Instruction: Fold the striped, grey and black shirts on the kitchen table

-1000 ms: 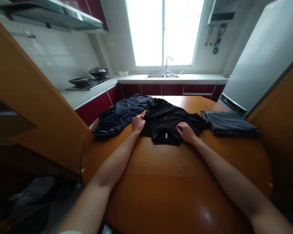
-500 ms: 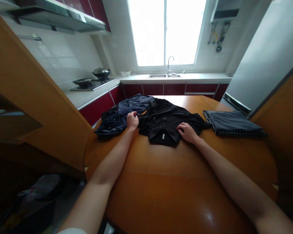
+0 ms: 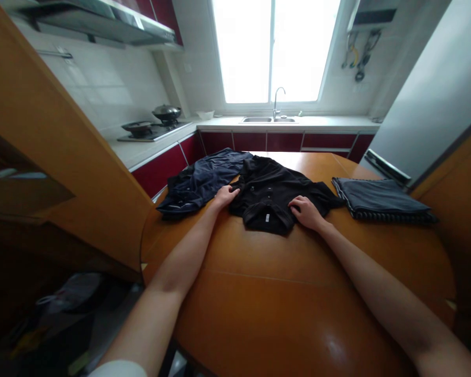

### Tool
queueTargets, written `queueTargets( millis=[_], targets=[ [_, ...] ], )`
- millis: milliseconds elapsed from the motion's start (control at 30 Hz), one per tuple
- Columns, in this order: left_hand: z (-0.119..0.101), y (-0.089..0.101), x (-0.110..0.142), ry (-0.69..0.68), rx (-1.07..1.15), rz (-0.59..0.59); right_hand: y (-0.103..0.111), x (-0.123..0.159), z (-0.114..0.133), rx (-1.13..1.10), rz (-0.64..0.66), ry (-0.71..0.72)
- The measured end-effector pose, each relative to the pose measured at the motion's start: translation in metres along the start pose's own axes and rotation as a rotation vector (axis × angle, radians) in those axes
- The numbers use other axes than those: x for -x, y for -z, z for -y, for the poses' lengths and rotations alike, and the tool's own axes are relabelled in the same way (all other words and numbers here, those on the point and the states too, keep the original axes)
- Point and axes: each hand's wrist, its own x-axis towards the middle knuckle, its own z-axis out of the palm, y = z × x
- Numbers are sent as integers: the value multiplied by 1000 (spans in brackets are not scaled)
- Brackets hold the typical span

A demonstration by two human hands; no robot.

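Observation:
A black polo shirt [image 3: 275, 180] lies spread on the wooden table, front up, its collar toward me and a small white label inside the neck. My left hand [image 3: 226, 195] is closed at the sleeve on the left, thumb and fingers pinching the cloth. On the shirt's right shoulder, beside the collar, rests my right hand [image 3: 304, 210], fingers slightly bent and apart over the fabric. Dark navy clothing [image 3: 204, 180] lies to the left, close by my left hand and touching the shirt's far left side.
A folded grey cloth with a striped edge [image 3: 382, 196] sits on the right of the round wooden table [image 3: 267, 309]. Beyond stand a counter with a sink [image 3: 258, 120], a stove with pans [image 3: 167, 112] and a fridge [image 3: 424, 99]. Wooden panels flank the table.
My left hand has lowered and turned palm-down at the shirt's left sleeve, which now lies flatter. My right hand stays on the shoulder. The view has shifted slightly.

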Motion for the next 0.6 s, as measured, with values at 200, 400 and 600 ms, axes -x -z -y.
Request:
queueTargets(
  millis=[200, 400, 600],
  targets=[
    [15, 46, -3, 61, -45, -329, 0, 0, 1, -6, -11, 4],
    [26, 58, 13, -27, -122, -445, 0, -2, 2, 5, -12, -3],
    [-8, 22, 31, -479, -18, -63, 0, -1, 2, 1, -16, -5]
  ],
)
